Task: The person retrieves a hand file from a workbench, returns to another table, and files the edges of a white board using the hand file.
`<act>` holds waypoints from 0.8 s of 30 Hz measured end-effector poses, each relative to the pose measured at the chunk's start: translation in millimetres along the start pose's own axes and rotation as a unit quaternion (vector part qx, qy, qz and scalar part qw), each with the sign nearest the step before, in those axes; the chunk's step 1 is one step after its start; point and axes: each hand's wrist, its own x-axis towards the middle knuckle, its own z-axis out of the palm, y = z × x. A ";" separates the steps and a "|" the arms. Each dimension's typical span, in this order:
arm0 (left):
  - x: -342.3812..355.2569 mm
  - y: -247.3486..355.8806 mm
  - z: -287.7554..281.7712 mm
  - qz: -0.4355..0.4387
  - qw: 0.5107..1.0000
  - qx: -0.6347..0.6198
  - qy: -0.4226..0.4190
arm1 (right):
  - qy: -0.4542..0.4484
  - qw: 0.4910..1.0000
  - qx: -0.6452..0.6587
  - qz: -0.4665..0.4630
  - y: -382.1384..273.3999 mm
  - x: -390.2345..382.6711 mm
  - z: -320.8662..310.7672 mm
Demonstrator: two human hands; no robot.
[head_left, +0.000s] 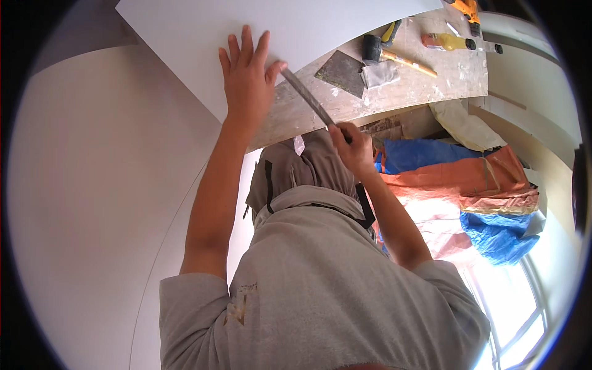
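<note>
The long metal bar (pixel 308 97) is slanting above the near edge of the bench (pixel 459 77), beside the white board (pixel 179 49). The right hand (pixel 354 150) is closed around its lower end; its upper end is at the thumb of the left hand (pixel 250 86), which is spread open on the board. Toward the right edge of the bench lie a dark square plate (pixel 341 75), a grey cloth (pixel 380 74), a mallet (pixel 372 48) and a yellow bottle (pixel 453 42).

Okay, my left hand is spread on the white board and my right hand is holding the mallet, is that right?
One slip: the head view shows your right hand holding a long metal bar; the mallet lies on the table. Your left hand is spread on the white board.
</note>
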 end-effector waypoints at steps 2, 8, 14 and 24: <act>29.8 -8.6 7.8 0.009 1.000 0.014 0.015 | 0.021 1.000 0.000 -0.005 -6.4 30.3 3.9; 127.2 -36.6 15.8 -0.037 0.998 0.054 -0.013 | 0.042 0.999 0.001 -0.032 -51.5 133.9 7.9; 98.1 -12.6 6.4 0.011 1.000 0.012 0.022 | 0.044 0.999 0.016 0.009 -45.8 85.1 -17.7; 33.7 15.7 32.8 0.005 1.000 -0.010 0.020 | 0.030 0.999 0.018 0.016 8.6 36.5 -22.3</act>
